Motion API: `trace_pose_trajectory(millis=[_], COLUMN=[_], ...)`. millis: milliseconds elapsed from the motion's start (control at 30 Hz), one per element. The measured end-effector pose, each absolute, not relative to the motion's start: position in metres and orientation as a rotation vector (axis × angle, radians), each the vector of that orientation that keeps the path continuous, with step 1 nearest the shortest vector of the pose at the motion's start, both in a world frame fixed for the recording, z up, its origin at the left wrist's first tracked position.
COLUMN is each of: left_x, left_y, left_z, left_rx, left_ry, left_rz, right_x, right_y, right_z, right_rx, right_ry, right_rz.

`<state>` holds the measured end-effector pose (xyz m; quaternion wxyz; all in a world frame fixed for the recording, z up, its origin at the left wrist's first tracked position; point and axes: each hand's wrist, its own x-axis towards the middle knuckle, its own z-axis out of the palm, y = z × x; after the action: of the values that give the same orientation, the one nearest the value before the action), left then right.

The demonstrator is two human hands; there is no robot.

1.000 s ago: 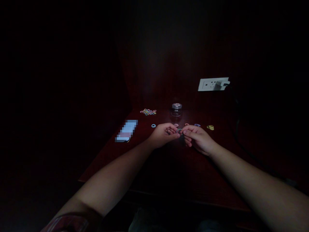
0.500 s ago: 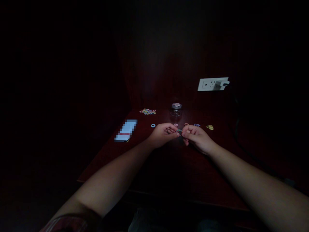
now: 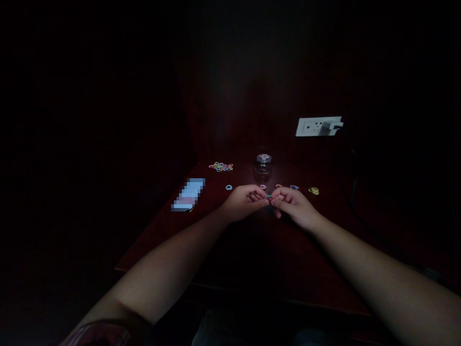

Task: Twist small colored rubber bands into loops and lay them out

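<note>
Between my fingertips is a small green band point(image 3: 268, 196). My left hand point(image 3: 247, 202) pinches its left side, and my right hand point(image 3: 293, 206) pinches the right side, the fingertips almost touching. Just beyond the hands lies a row of small bands on the dark red table point(image 3: 252, 259): a blue one point(image 3: 229, 187), a pink one point(image 3: 263, 187), a reddish one point(image 3: 278, 186) partly behind my right hand, purple ones point(image 3: 294, 187) and yellow ones point(image 3: 313, 191). A mixed pile of coloured bands point(image 3: 221, 166) sits at the back left.
A clear lidded jar point(image 3: 263, 164) stands at the table's back. At the left lies a phone point(image 3: 189, 194) with a blurred screen. On the wall is a white socket point(image 3: 319, 126) with a plug in it, and a dark cable runs down the right side.
My fingertips have come slightly closer together, and the green band between them looks more bunched. The objects on the table have stayed in place.
</note>
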<state>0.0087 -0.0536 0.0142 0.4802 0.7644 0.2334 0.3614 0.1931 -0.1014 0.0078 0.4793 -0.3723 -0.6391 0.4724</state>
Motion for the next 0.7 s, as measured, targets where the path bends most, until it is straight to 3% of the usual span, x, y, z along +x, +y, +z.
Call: trace_pose_trajectory(millis=[700], left_x=[0.0057], left_y=[-0.0555], left_z=[0.0233], left_rx=[2.17], left_ry=[0.64], left_rz=[0.993], right_x=[0.1935], right_y=[-0.1045], right_z=[0.0059], right_rx=[-0.976], right_ry=[-1.777], right_rz=[0.727])
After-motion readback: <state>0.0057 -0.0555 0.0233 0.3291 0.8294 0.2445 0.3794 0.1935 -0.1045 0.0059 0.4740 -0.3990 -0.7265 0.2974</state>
